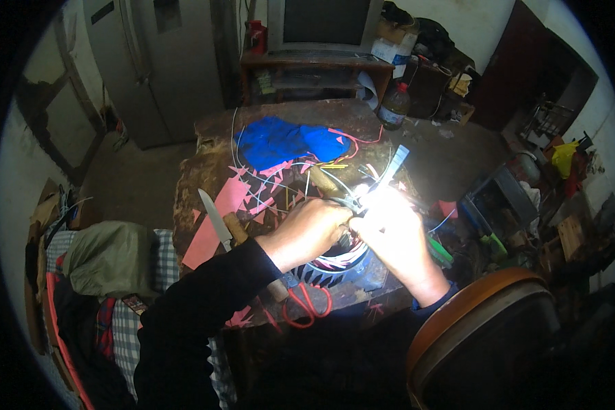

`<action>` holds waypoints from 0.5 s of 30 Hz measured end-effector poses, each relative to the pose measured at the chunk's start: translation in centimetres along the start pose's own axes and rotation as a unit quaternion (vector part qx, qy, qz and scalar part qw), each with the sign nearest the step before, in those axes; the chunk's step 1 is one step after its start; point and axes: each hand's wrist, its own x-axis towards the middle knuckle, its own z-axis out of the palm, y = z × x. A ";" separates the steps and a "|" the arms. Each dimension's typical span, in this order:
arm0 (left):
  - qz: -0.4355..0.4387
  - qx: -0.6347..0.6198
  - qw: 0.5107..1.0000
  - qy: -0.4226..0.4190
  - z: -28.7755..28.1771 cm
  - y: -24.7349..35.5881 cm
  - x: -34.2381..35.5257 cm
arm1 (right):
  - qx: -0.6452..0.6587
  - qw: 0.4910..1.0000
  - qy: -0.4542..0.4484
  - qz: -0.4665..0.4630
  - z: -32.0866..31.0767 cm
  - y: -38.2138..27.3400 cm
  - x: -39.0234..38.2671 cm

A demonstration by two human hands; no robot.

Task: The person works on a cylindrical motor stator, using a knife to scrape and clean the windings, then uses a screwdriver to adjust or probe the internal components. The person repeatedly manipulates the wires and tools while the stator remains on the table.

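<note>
My left hand (318,229) and my right hand (393,239) meet over a finned motor housing (324,273) with windings inside. Both have curled fingers at its top, around something hard to make out among pale wires. Bright glare washes out much of my right hand and what lies by it. A wooden-handled knife (215,217) lies left of my left hand on pink paper strips (199,249). Red-handled scissors (307,301) lie below the housing. A blue cloth (273,143) is at the back of the worn table (290,109), near loose wires.
A bench with checked cloth (126,342) and a green-grey bag (109,256) stands left. A round orange-brown rim (488,287) is lower right. A cluttered metal box (499,205) is right. Behind are a plastic bottle (394,109), a screen on a cabinet (318,61) and a fridge (123,75).
</note>
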 end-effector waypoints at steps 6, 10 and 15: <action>0.041 0.037 0.998 -0.004 0.7 -0.9 0.0 | 0.064 0.997 0.024 -0.040 -1.1 -0.2 0.3; 0.029 0.007 1.000 0.011 0.8 -1.1 -0.1 | 0.001 0.995 0.020 -0.095 0.2 0.9 -0.1; 0.022 0.014 1.000 0.014 0.5 -1.1 0.0 | -0.077 0.994 0.016 -0.074 1.9 1.6 -0.4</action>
